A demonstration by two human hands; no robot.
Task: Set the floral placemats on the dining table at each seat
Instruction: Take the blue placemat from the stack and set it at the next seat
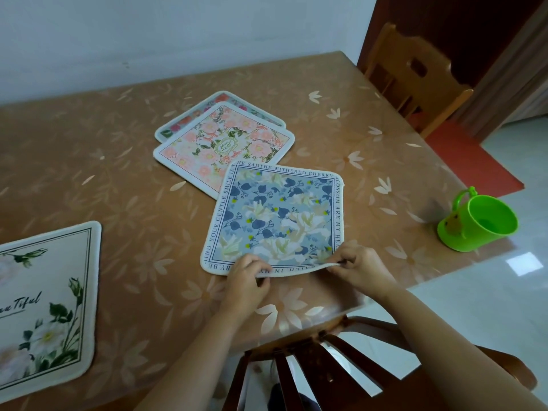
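Head view: left hand (247, 274) and right hand (360, 269) each pinch the near edge of the blue placemat (275, 221), lifting it slightly; the rest lies flat on the surface (118, 179). I judge they're squaring it to the dark chair (311, 366). The pink placemat (225, 143) lies just behind, atop another.
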